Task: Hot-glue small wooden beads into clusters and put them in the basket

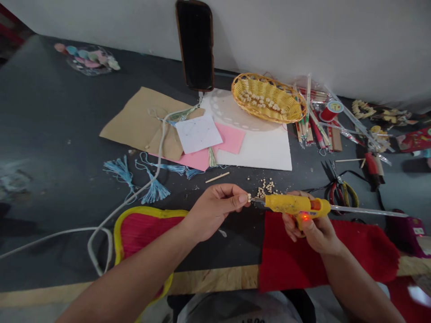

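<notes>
My right hand (311, 229) grips a yellow hot glue gun (286, 204) with a lit red light and a clear glue stick (367, 210) out of its back. Its nozzle points left and meets a small cluster of pale beads (249, 197), which my left hand (224, 206) pinches between thumb and fingertips. Whether the nozzle touches the beads I cannot tell. Just beyond the gun lie loose pale beads (266, 186) on the dark table. Farther back, a yellow wicker basket (269, 96) holds several similar bead clusters.
Red cloth (289, 260) lies under the right forearm, a pink pad with yellow edging (141, 229) by the left. A white cable (124, 202) crosses the left side near blue tassels (153, 190). Scissors (340, 188) lie right, and a phone (197, 45) leans against the wall.
</notes>
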A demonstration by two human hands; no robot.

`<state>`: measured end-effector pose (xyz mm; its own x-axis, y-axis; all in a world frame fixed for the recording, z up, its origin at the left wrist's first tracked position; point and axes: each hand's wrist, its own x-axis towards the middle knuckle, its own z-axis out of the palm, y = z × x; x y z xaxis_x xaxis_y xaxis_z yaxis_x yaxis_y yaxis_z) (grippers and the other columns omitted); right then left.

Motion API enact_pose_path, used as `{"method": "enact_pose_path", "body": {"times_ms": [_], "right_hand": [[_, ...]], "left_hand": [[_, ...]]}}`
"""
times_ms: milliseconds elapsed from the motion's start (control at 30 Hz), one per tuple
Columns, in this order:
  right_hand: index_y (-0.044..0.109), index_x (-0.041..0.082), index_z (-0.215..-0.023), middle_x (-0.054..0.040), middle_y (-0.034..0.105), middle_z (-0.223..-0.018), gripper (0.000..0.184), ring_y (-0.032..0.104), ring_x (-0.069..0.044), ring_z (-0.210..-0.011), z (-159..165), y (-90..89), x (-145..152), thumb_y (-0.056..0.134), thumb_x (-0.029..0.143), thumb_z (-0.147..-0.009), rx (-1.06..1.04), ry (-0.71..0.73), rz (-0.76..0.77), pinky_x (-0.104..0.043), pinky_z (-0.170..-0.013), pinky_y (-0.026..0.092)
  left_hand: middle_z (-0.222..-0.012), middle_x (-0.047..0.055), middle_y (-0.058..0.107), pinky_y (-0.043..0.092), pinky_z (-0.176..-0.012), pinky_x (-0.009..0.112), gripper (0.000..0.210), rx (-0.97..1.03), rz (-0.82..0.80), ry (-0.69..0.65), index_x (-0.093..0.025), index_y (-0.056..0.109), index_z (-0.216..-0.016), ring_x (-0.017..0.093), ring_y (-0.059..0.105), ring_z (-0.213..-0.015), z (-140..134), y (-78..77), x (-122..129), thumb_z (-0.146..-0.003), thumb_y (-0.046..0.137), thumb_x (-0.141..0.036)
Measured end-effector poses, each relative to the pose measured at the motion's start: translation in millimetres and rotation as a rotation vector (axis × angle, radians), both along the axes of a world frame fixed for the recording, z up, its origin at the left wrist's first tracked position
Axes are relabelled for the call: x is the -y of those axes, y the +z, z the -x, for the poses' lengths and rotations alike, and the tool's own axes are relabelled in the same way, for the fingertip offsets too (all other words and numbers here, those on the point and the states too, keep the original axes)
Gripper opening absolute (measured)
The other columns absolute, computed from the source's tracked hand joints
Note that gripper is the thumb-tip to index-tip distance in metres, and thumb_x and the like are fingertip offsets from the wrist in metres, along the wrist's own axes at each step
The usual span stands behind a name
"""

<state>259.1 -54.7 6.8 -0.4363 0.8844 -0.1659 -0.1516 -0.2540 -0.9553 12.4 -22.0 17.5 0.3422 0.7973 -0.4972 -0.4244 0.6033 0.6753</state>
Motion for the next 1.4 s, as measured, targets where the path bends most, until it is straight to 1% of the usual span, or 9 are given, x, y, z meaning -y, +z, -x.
{"method": "enact_pose_path", "body": {"times_ms": [367,700,1000,1400], "right_hand": [[0.037,0.028,-0.122,0.0009,0.051,-0.076,0.039,0.040,-0.008,-0.050,0.6,0.8,-0.3,0.053,0.047,-0.091,-0.016,0.016,-0.020,-0.024,-0.043,0.044],[0.038,0.026,-0.120,0.0019,0.050,-0.073,0.038,0.040,-0.008,-0.049,0.8,1.8,-0.9,0.053,0.046,-0.091,-0.009,0.017,-0.017,-0.023,-0.043,0.043],[0.034,0.031,-0.123,0.0022,0.050,-0.073,0.042,0.040,-0.009,-0.048,-2.0,-2.4,0.4,0.052,0.049,-0.090,0.029,0.012,-0.032,-0.025,-0.043,0.044],[0.036,0.028,-0.124,0.0013,0.052,-0.075,0.041,0.040,-0.008,-0.050,-0.2,1.2,-0.8,0.053,0.045,-0.091,-0.028,0.022,-0.016,-0.022,-0.044,0.042]], "left_hand": [[-0.063,0.001,0.064,0.036,-0.060,0.023,0.025,-0.019,-0.002,-0.005,-0.014,0.069,-0.064,0.009,0.049,-0.059,-0.2,0.9,0.1,-0.062,0.083,-0.035],[-0.063,0.001,0.064,0.036,-0.059,0.023,0.025,-0.019,-0.012,-0.012,-0.014,0.070,-0.064,0.010,0.050,-0.060,0.1,-0.1,0.3,-0.062,0.082,-0.036],[-0.062,0.001,0.063,0.036,-0.060,0.023,0.026,-0.014,-0.006,0.001,-0.014,0.069,-0.063,0.010,0.049,-0.059,-0.2,0.9,0.3,-0.061,0.083,-0.036],[-0.062,0.000,0.063,0.035,-0.060,0.022,0.024,0.000,0.011,0.000,-0.014,0.070,-0.064,0.009,0.049,-0.058,0.0,0.8,-0.3,-0.062,0.083,-0.034]]}}
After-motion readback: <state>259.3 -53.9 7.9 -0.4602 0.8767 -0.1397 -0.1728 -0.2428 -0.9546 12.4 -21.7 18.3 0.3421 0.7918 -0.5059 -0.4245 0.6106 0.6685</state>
